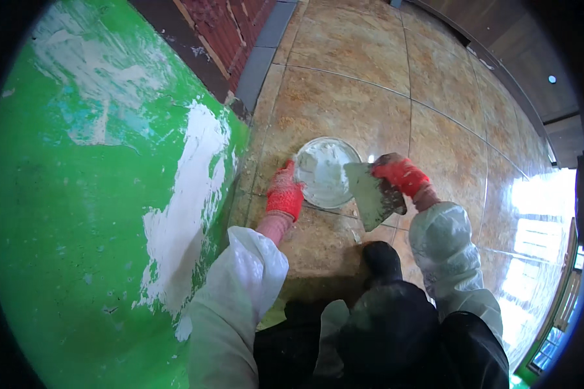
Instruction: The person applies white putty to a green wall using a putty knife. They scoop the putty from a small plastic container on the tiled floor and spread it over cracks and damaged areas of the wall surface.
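Observation:
My left hand (pixel 285 194), in a red knit glove, grips the left side of a round white tub (pixel 326 183) with white paste in it, low over the brown tiles. My right hand (pixel 402 178), also red-gloved, is closed on a wide, paste-smeared scraper (pixel 370 201), whose blade points down and left at the tub's right side. Whether the blade touches the tub is unclear. Both forearms are in white sleeves.
A green wall (pixel 78 227) with patches of white paste (pixel 182 194) is at my left, with a dark red panel (pixel 237 32) beyond it. The tiled floor (pixel 344 45) stretches ahead. My dark-clad knee and shoe (pixel 386 262) are below. Dark wooden panelling (pixel 512 58) runs along the upper right.

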`<state>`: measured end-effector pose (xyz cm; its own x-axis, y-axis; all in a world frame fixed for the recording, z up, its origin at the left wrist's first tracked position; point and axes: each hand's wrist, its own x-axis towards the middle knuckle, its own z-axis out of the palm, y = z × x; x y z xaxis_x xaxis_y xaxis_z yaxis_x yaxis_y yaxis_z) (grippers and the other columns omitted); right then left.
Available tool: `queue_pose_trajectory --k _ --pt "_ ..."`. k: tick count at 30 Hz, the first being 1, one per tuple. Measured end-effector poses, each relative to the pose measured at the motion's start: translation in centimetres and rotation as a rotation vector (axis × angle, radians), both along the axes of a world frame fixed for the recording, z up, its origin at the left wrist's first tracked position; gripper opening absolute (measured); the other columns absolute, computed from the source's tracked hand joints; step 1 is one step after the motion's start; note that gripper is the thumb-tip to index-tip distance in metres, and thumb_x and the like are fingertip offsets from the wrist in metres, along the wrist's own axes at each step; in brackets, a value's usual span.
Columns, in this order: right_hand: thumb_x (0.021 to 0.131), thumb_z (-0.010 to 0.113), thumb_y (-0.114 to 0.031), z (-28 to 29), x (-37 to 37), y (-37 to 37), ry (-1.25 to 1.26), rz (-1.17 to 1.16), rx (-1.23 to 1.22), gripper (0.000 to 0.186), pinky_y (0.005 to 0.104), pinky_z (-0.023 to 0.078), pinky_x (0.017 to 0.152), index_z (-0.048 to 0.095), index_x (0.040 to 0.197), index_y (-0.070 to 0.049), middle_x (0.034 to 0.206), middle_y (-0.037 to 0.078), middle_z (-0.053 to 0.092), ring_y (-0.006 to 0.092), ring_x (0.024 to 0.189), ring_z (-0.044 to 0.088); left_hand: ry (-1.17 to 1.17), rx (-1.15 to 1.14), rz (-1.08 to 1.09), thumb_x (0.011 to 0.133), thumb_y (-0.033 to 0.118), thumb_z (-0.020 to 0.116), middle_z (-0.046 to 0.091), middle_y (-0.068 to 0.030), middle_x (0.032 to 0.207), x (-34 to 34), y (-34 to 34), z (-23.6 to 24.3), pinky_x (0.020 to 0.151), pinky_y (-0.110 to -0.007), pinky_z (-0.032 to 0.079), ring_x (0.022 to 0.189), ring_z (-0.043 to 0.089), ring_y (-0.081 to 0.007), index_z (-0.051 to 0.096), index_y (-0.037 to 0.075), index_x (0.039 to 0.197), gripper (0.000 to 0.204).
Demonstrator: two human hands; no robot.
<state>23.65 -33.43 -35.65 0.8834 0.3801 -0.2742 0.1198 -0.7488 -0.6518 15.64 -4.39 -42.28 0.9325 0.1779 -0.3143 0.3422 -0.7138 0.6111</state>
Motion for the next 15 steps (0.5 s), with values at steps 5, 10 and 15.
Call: queue_pose_trajectory --k 5,10,15 --pt "0.077 0.064 -0.028 -1.6 0.7 2.5 0.253 -0.005 0.069 0.031 0.0344 0.05 0.07 0.067 0.092 0.0 0.079 0.014 0.067 0.0224 0.076 0.064 -0.08 0.01 -0.083 0.075 0.009 0.069 0.053 -0.0196 0.123 1.5 -0.5 0.6 0.097 -0.04 0.041 0.115 0.05 -0.0359 0.042 0.01 0.135 0.066" --pt "0.077 0.066 -0.027 -2.9 1.6 3.4 0.507 0.048 0.173 0.033 0.0333 0.051 0.073 0.068 0.095 0.001 0.079 0.013 0.067 0.0193 0.079 0.064 0.002 0.108 -0.16 0.075 0.009 0.069 0.052 -0.02 0.124 2.4 -0.6 1.5 0.094 -0.042 0.043 0.114 0.051 -0.0362 0.037 0.012 0.137 0.07" --pt "0.077 0.066 -0.032 -0.8 1.6 4.7 0.392 0.065 0.029 0.037 0.0334 0.051 0.072 0.066 0.095 0.0 0.085 0.014 0.067 0.0217 0.078 0.064 0.003 -0.043 -0.012 0.075 0.01 0.07 0.051 -0.0178 0.126 2.2 -0.6 1.1 0.097 -0.038 0.041 0.115 0.051 -0.0331 0.045 0.014 0.135 0.065"
